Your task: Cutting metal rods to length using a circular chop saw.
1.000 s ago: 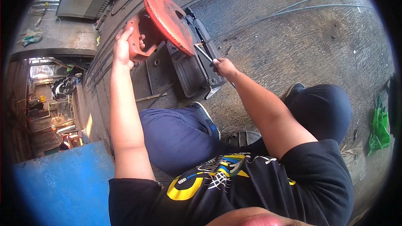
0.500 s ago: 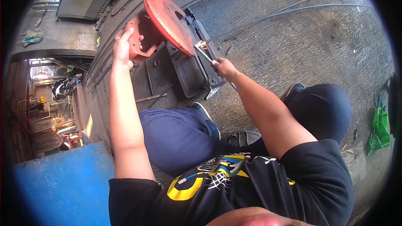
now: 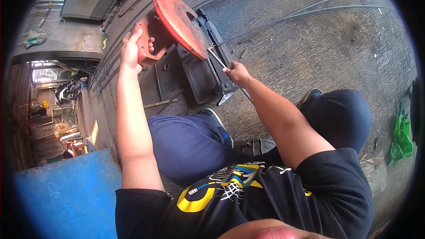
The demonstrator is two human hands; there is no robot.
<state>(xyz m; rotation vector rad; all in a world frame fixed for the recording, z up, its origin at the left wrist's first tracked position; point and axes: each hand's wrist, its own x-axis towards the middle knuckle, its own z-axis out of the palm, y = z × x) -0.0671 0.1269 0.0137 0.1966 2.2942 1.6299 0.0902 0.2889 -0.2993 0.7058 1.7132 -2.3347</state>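
Observation:
My left hand is wrapped round the red handle of a chop saw, whose round red guard tilts over its dark metal base. My right hand is closed on a thin metal rod, just right of the base. The rod's far end meets the lower edge of the guard, where a tiny bright spot glows. Its other end sticks out behind my right hand, toward my knee. The guard hides most of the cutting disc, and I cannot tell whether the rod is cut through.
Long thin rods stretch over the worn floor beyond the saw. A blue panel stands at the near left, and a green bag lies far right. My bent knees flank the near side. A flat wooden strip lies left of the saw.
The spray of sparks at the guard's lower edge has shrunk to a tiny glow. The saw head has shifted slightly right and down. More of the rod shows behind my right hand.

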